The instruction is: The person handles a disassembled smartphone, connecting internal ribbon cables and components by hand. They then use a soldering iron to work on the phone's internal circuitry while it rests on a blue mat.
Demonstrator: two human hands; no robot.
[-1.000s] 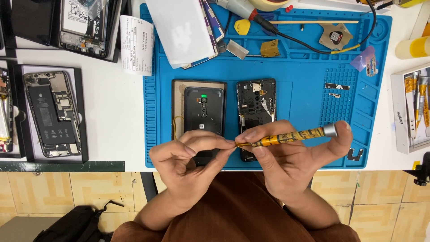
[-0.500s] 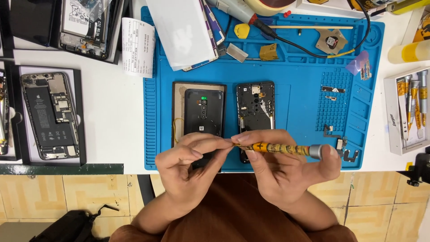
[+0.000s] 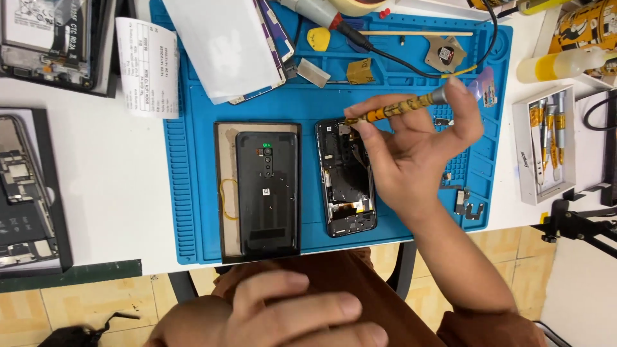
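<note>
I had my right hand (image 3: pixel 411 154) clamped on a yellow-patterned screwdriver (image 3: pixel 393 109), thumb and fingers pinching the shaft while the forefinger capped the metal end. The tip stood at the top edge of the opened phone (image 3: pixel 345 177), which lay face down on the blue mat (image 3: pixel 193 193) with its insides bare: boards, a cable and a strip of yellow tape near the bottom all showed. My left hand (image 3: pixel 289 315) held nothing; it rested loosely curled on my lap, below the edge of the white surface (image 3: pixel 109 193) and well apart from the work.

Just left of the phone, the dark back cover (image 3: pixel 267 189) lay on its own flat tray, so I judged the opening of the case already done. A few small metal pieces (image 3: pixel 468 207) sat on the mat to the right of the phone, which I took for parts already lifted out, though they were too small to be sure. With the driver at the upper corner, I judged I was partway through the screws there; whether a screw was under the tip I could not tell. The main board was in place, so most of the strip-down looked left to do
</note>
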